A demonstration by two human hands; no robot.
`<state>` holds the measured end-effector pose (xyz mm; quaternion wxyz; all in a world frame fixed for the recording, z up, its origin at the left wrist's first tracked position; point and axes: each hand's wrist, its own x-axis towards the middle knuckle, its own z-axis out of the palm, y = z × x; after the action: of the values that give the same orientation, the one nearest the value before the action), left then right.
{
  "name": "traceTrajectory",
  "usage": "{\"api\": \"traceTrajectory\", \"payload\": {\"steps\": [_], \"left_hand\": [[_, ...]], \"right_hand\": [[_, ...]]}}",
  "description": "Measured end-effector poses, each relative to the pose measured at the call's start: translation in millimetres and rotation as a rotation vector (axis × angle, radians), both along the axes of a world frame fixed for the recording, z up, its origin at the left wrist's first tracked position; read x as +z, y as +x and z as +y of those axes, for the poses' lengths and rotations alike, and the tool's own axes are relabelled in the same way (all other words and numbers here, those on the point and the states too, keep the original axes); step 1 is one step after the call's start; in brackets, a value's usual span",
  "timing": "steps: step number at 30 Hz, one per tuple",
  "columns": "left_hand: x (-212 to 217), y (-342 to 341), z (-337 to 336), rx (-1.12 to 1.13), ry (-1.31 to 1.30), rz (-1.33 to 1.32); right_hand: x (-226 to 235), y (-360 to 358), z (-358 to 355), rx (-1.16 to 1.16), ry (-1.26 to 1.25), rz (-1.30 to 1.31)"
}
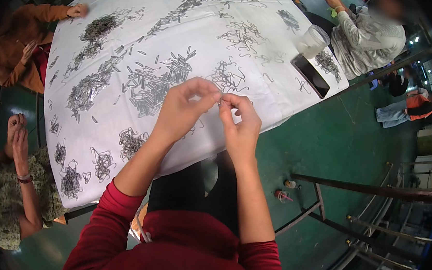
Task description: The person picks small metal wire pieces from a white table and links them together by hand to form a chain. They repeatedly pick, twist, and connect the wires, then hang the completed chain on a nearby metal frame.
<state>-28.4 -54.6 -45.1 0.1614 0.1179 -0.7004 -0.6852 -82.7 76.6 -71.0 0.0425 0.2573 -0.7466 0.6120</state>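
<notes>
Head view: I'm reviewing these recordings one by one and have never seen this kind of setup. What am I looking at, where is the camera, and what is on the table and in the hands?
There is no machine here. A person wears a wide-angle camera on the head, looking down, so straight edges bend near the rim. The two forearms in red sleeves coming up from the bottom are that person's own.

The left hand and right hand meet over the near edge of a table with a white cloth. Their fingertips pinch a small piece of bent wire between them; it is too small to tell its exact shape.

Piles of small metal clips and tangles of wire hooks are spread over the cloth. Farther back stand a clear plastic cup and a dark phone.

Other people sit around the table.
</notes>
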Motion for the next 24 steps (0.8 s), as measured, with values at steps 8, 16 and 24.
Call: {"api": "traceTrajectory", "payload": {"steps": [8, 16, 24], "left_hand": [[-0.6, 8.2, -11.8, 0.003, -0.027, -0.001], [-2.2, 6.5, -19.8, 0.035, 0.023, 0.055], [-10.1, -6.0, -47.8, 0.118, -0.072, 0.139]], "right_hand": [[5.1, 8.6, -7.4, 0.088, -0.023, -0.075], [-2.3, 7.1, -13.7, 0.133, -0.073, -0.03], [-51.7, -52.4, -2.3, 0.161, -0.005, -0.213]]}}
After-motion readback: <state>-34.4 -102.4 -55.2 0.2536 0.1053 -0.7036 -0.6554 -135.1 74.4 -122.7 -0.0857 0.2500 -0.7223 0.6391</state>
